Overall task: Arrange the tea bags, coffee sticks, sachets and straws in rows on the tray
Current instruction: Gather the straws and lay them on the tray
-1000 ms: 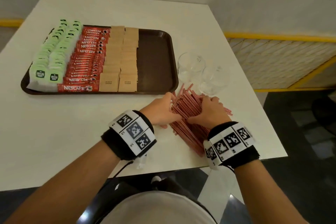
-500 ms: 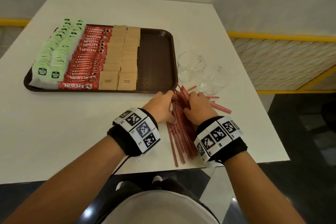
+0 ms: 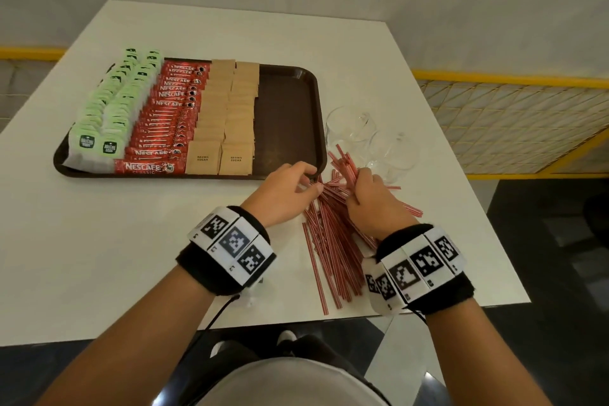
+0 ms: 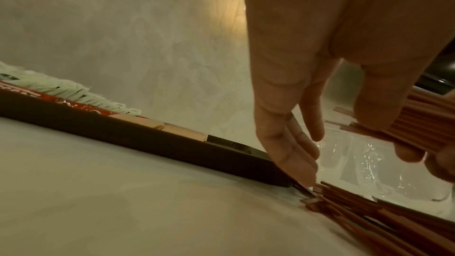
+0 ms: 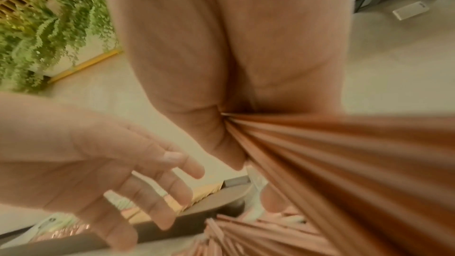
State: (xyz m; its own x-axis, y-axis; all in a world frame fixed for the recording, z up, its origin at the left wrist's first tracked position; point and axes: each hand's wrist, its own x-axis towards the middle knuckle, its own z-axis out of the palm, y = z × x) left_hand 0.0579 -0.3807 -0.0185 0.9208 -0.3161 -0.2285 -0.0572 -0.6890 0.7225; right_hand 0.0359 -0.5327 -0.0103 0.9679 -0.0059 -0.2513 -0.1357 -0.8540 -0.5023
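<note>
Thin red-and-white striped paper straws (image 3: 333, 241): loose heap, lower right of centre on white tabletop (image 3: 131, 241), beside brown plastic tray (image 3: 286, 115). Light, stiff, roll-prone; best gathered mid-length. Right hand (image 3: 369, 201) clamped round a bundle; left hand (image 3: 286, 194) loose-fingered, touching straw ends.

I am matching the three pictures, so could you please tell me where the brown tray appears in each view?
Head: brown tray upper left of centre, on the white table.
Left wrist: its dark near wall runs diagonally from left to centre.
Right wrist: its rim crosses the bottom left.
Shared landmark: the brown sugar sachets on it.
</note>
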